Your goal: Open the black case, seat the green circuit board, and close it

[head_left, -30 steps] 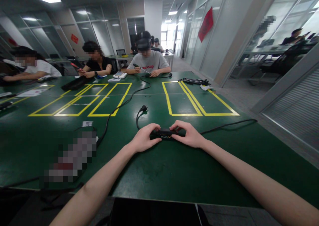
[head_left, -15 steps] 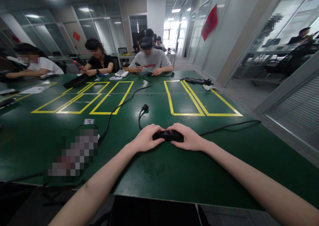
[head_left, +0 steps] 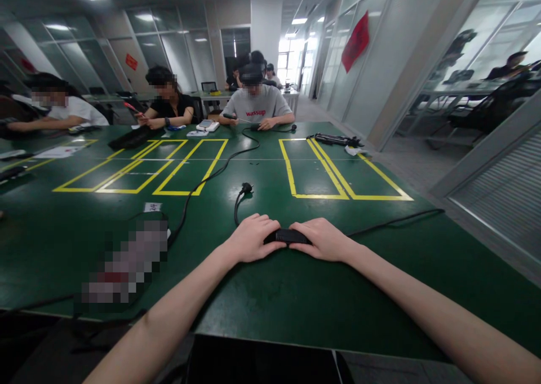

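A black power adapter point(head_left: 291, 236) is held level between my two hands, low over the green table point(head_left: 262, 299). My left hand point(head_left: 255, 238) grips its left end, fingers over the far side and thumb along the near edge. At the opposite end, my right hand point(head_left: 324, 239) is closed in the same way. Only the middle of the adapter shows between the fingertips. A black power plug point(head_left: 245, 189) lies beyond my left hand, its cord point(head_left: 236, 209) running back to that hand. Another black cable point(head_left: 395, 222) stretches right from behind my right hand.
A blurred-out object point(head_left: 127, 263) lies at left beside a small paper label point(head_left: 153, 207). A long black cable point(head_left: 213, 175) crosses the table. Yellow tape outlines point(head_left: 319, 196) mark the surface. A folded black tripod-like item point(head_left: 336, 140) lies far right. Several people point(head_left: 256, 105) sit opposite.
The adapter has turned in my hands, so a ribbed or matte face now shows instead of the glossy one. My thumbs have moved closer together and cover more of it.
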Action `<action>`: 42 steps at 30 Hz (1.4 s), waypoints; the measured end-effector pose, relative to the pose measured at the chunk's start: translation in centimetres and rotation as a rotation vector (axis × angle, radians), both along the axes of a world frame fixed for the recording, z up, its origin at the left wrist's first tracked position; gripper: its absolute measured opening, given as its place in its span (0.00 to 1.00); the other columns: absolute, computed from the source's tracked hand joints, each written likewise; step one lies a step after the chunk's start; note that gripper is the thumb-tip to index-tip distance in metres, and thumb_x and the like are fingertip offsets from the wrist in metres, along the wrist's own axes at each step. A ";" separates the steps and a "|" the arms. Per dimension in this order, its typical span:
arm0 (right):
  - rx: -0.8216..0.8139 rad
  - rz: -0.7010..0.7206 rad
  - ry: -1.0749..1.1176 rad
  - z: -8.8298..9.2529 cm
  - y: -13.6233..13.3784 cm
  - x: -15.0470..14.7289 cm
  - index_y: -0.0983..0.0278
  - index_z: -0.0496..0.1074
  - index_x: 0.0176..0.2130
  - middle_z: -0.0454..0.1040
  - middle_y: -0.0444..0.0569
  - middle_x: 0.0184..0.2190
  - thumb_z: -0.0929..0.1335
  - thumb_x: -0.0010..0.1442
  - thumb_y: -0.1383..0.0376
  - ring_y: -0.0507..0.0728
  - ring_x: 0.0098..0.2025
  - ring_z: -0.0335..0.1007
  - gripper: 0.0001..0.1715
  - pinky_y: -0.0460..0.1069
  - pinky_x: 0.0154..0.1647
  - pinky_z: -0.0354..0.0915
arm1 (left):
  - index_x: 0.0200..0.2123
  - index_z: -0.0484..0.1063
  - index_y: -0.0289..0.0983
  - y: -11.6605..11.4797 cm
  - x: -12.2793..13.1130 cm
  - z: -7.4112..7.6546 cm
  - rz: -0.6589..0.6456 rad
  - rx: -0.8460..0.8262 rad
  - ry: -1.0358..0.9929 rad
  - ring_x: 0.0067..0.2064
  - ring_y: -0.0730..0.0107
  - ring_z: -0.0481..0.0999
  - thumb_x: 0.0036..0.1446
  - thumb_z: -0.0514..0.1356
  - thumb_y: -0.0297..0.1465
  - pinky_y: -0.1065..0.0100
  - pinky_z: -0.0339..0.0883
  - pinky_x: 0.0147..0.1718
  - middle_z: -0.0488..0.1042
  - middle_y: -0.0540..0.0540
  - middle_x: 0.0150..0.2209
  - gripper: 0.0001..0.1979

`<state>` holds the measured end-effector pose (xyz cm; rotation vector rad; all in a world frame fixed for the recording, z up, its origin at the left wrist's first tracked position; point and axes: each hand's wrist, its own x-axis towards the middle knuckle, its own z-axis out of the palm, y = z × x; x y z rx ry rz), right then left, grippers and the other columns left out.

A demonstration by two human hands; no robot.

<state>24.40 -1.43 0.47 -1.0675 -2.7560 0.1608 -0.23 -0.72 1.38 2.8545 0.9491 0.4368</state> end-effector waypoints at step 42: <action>0.059 0.043 0.089 -0.4 -0.1 0.0 0.65 0.74 0.46 0.80 0.56 0.36 0.64 0.71 0.53 0.62 0.38 0.78 0.19 0.52 0.39 0.65 | 0.53 0.75 0.39 -0.2 0.0 -0.7 -0.014 -0.066 -0.193 0.46 0.59 0.78 0.65 0.64 0.40 0.61 0.69 0.48 0.80 0.43 0.44 0.17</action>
